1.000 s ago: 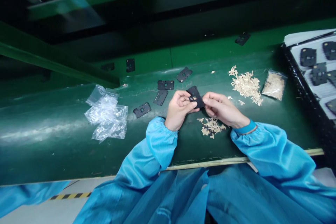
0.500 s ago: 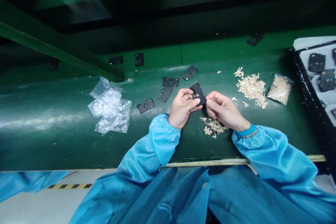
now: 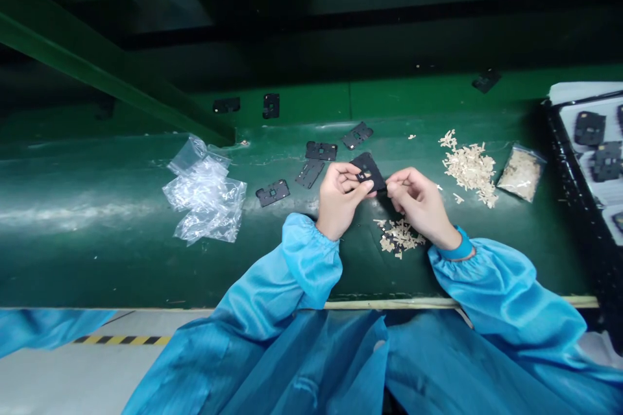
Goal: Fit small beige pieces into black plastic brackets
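Plate [image 3: 374,172]: held up by us, just beyond the cream pieces [image 3: 402,237]
Left hand [image 3: 337,200]: we grip the plate, thumb on top
Right hand [image 3: 419,202]: fingertips narrow at its corner; whether gripping, we cannot tell

Readable text, labels, brands, numbers: none. Part [image 3: 366,162], held: pale marks on the visible face, too small to make out as characters. Floor [image 3: 87,379]: one strip of tape [image 3: 121,340], striped marking in alternating yellow and black bands.
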Motion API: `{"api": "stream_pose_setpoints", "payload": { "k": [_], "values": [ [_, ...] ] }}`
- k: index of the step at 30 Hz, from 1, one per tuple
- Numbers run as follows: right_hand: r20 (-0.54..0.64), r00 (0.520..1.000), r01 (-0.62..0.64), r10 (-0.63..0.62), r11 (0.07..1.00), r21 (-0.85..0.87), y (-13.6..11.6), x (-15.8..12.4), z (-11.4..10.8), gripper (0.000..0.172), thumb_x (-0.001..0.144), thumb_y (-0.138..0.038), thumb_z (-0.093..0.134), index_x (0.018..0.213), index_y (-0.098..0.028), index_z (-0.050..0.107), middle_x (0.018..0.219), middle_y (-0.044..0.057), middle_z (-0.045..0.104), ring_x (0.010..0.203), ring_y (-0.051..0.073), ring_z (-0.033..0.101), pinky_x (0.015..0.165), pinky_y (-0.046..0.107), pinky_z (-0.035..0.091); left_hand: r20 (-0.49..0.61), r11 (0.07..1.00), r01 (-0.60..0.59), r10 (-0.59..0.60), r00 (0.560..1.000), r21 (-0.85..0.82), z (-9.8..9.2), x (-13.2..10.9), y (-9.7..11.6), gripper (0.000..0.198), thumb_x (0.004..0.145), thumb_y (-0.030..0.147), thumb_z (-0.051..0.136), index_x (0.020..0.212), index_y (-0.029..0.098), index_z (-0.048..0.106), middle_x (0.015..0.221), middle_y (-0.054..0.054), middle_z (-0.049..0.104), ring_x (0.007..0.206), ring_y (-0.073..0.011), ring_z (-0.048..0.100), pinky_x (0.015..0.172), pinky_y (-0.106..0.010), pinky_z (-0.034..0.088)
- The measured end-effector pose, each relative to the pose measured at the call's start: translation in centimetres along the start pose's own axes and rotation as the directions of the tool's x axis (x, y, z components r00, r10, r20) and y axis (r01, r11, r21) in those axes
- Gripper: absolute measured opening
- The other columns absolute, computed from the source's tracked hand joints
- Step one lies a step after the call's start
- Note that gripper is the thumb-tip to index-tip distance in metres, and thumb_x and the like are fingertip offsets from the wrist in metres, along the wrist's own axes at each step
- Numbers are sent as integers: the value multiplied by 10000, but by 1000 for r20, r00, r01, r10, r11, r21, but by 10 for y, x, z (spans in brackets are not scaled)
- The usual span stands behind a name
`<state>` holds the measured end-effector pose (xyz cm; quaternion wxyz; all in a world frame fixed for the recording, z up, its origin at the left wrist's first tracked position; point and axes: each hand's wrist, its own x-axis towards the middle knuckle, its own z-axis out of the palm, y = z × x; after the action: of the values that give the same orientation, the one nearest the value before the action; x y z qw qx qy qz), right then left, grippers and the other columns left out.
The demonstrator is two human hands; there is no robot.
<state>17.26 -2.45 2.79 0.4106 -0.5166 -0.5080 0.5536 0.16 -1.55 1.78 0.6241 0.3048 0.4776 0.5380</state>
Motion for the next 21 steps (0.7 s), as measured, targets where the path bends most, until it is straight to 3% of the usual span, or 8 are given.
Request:
{"api": "stream_pose_setpoints", "payload": {
  "k": [8,12,15,18,21],
  "values": [
    [-17,1000,17,-18,999,-33,9,-1,10,303,871,-441,768,946,-213,582,760,-15,597,634,117,545,574,256,430,-28,998,-34,36,999,52,1,-2,-3,447,690,269,877,971,198,537,864,18,634,715,-83,652,685,-252,659],
    [58,995,-80,76,995,67,4,1,7,332,868,-457,748,997,-215,560,687,-56,572,518,90,499,481,229,398,49,997,18,-21,999,75,-1,-1,-3,458,682,283,888,974,185,550,888,13,637,723,-84,660,681,-251,657],
    [124,980,-167,157,983,71,-2,5,-3,323,850,-443,748,899,-219,520,609,-71,577,441,77,465,411,202,339,119,990,80,-94,988,120,-3,1,-2,463,695,344,891,975,175,564,880,6,638,724,-94,675,671,-242,650],
    [158,958,-251,238,966,63,-9,12,-16,277,832,-367,755,824,-208,528,561,-73,573,399,62,425,380,186,295,85,992,65,-75,994,107,-4,3,-2,435,795,448,812,1029,190,552,1000,-25,669,775,-117,718,690,-267,657],
    [131,982,-166,134,948,273,-14,17,-20,258,873,-384,723,1007,-200,602,799,17,723,583,110,623,510,223,477,23,996,34,-36,999,86,-5,4,-2,411,869,498,726,1080,206,528,1118,-47,677,769,-117,735,713,-301,665]
  ]
}}
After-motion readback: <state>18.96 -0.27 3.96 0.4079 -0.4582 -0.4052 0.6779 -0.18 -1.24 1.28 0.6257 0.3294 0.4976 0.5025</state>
